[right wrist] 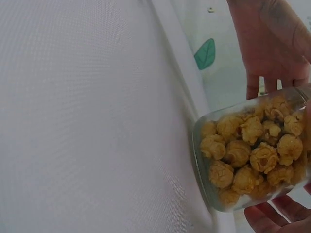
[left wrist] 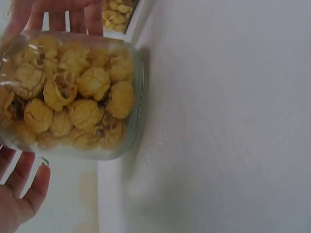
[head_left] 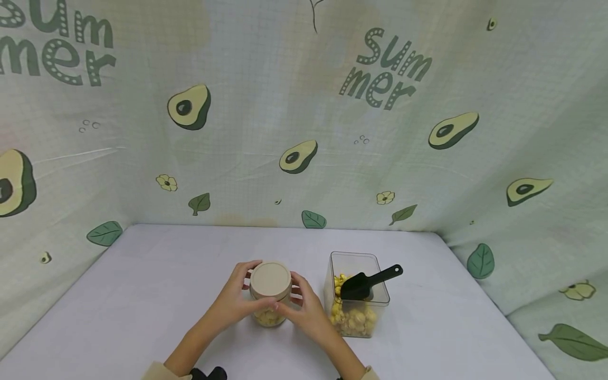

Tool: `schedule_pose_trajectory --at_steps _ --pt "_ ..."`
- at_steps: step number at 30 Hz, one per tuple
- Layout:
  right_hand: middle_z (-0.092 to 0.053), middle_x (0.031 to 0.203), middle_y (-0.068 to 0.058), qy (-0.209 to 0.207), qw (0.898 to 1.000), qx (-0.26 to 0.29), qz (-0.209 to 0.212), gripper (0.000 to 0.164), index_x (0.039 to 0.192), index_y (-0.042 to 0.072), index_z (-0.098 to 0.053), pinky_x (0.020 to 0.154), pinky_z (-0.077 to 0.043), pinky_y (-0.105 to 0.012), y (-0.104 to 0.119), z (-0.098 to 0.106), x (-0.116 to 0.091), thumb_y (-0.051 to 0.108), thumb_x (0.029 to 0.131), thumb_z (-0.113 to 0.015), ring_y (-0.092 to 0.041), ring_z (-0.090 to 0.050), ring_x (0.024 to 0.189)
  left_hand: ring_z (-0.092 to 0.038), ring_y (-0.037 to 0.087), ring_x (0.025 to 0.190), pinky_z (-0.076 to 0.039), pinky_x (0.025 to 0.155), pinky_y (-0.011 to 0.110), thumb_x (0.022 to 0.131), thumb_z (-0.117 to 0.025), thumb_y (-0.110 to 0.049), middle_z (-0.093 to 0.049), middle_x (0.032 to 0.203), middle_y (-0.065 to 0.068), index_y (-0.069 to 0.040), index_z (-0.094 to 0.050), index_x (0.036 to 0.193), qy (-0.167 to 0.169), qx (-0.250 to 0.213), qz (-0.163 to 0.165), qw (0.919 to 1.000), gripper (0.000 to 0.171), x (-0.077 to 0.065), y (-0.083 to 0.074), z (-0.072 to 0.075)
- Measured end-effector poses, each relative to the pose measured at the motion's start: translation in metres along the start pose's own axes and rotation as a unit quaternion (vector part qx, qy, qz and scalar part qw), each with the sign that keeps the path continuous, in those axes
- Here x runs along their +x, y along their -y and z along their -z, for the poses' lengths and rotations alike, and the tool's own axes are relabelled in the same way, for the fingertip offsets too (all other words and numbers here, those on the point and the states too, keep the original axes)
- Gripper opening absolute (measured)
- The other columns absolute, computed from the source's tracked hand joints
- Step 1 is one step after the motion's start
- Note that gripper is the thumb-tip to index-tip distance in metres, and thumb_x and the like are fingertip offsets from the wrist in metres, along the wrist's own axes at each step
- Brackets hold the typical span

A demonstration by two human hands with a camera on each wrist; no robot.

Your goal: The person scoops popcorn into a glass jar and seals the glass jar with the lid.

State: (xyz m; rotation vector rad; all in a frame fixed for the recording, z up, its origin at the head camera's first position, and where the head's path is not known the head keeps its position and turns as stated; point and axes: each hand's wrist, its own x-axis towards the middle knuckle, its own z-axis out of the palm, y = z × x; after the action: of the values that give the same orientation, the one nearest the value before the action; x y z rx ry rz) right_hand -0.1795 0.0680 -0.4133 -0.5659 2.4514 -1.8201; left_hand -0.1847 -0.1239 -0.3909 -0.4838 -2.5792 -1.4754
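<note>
A glass jar [head_left: 268,318] of caramel popcorn stands upright on the table, with a beige round lid [head_left: 271,279] on top. My left hand [head_left: 236,296] holds the lid end from the left, and my right hand [head_left: 304,309] holds it from the right. The thumbs meet at the front, while the fingers reach round the sides and back. In the left wrist view, popcorn [left wrist: 85,94] fills much of the jar. The right wrist view shows the jar's clear wall [right wrist: 206,165] and base close up, with the lid out of sight.
To the right of the jar stands a clear rectangular container [head_left: 382,302] partly filled with popcorn. A black scoop [head_left: 361,285] lies in it, its handle sticking out over the right rim. A white cloth covers the table [head_left: 157,295]; patterned fabric [head_left: 247,105] hangs behind and at the sides.
</note>
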Motion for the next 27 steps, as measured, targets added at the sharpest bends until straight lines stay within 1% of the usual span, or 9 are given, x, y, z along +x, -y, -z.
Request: schedule_pose_trajectory --at_steps 3,6,10,14,18,23,27 --pt "-0.044 0.135 -0.014 -0.002 1.0 0.002 0.003 0.073 0.141 0.006 -0.031 0.098 -0.046 -0.042 0.001 0.0 0.0 0.03 0.084 -0.069 -0.027 -0.046 0.118 -0.042 0.019 0.106 -0.043 0.086 0.039 0.066 -0.083 -0.032 -0.045 0.122 0.009 -0.003 -0.039 0.133 -0.025 0.003 0.013 0.9996 0.085 -0.001 -0.004 -0.003" --pt "-0.044 0.135 -0.013 -0.003 1.0 0.003 0.004 0.073 0.141 0.006 -0.032 0.098 -0.046 -0.042 0.002 0.0 0.0 0.029 0.084 -0.069 -0.026 -0.046 0.118 -0.043 0.019 0.104 -0.044 0.086 0.04 0.066 -0.083 -0.032 -0.046 0.121 0.01 -0.002 -0.041 0.13 -0.042 0.005 0.013 0.999 0.083 -0.001 -0.005 -0.006" --pt "-0.044 0.134 -0.013 -0.004 1.0 0.004 0.004 0.073 0.141 0.006 -0.032 0.098 -0.046 -0.042 0.001 0.0 -0.001 0.029 0.083 -0.069 -0.026 -0.046 0.118 -0.043 0.018 0.102 -0.044 0.085 0.038 0.066 -0.083 -0.032 -0.047 0.119 0.008 -0.002 -0.043 0.127 -0.051 0.004 0.01 0.9986 0.08 -0.001 -0.004 -0.007" --pt "-0.045 0.134 -0.013 -0.005 1.0 0.002 0.005 0.072 0.141 0.006 -0.032 0.098 -0.046 -0.042 0.001 0.0 0.0 0.029 0.083 -0.069 -0.026 -0.046 0.118 -0.044 0.016 0.101 -0.045 0.084 0.039 0.065 -0.084 -0.032 -0.049 0.117 0.006 -0.004 -0.045 0.125 -0.054 0.008 -0.003 0.9985 0.077 0.0 -0.002 -0.006" --pt "-0.045 0.134 -0.013 -0.004 1.0 0.0 0.007 0.072 0.14 0.006 -0.033 0.098 -0.046 -0.042 0.001 0.0 -0.001 0.03 0.083 -0.069 -0.026 -0.046 0.118 -0.044 0.015 0.101 -0.046 0.084 0.038 0.065 -0.084 -0.035 -0.05 0.115 0.003 -0.007 -0.047 0.124 -0.041 0.017 -0.018 0.9989 0.075 0.002 0.001 -0.002" --pt "-0.045 0.134 -0.012 0.001 1.0 -0.002 0.006 0.073 0.141 0.007 -0.033 0.098 -0.046 -0.042 0.0 0.0 -0.001 0.033 0.083 -0.069 -0.026 -0.046 0.118 -0.044 0.017 0.103 -0.046 0.083 0.035 0.068 -0.082 -0.033 -0.05 0.117 0.003 -0.01 -0.048 0.125 -0.002 0.008 -0.046 0.9989 0.07 0.007 0.006 0.005" --pt "-0.045 0.133 -0.011 0.003 1.0 0.0 0.008 0.073 0.141 0.007 -0.033 0.097 -0.046 -0.042 0.0 0.001 -0.001 0.033 0.083 -0.069 -0.025 -0.045 0.118 -0.044 0.016 0.105 -0.046 0.084 0.033 0.071 -0.08 -0.031 -0.05 0.12 0.002 -0.012 -0.048 0.127 0.035 0.007 -0.072 0.9968 0.067 0.011 0.012 0.011"
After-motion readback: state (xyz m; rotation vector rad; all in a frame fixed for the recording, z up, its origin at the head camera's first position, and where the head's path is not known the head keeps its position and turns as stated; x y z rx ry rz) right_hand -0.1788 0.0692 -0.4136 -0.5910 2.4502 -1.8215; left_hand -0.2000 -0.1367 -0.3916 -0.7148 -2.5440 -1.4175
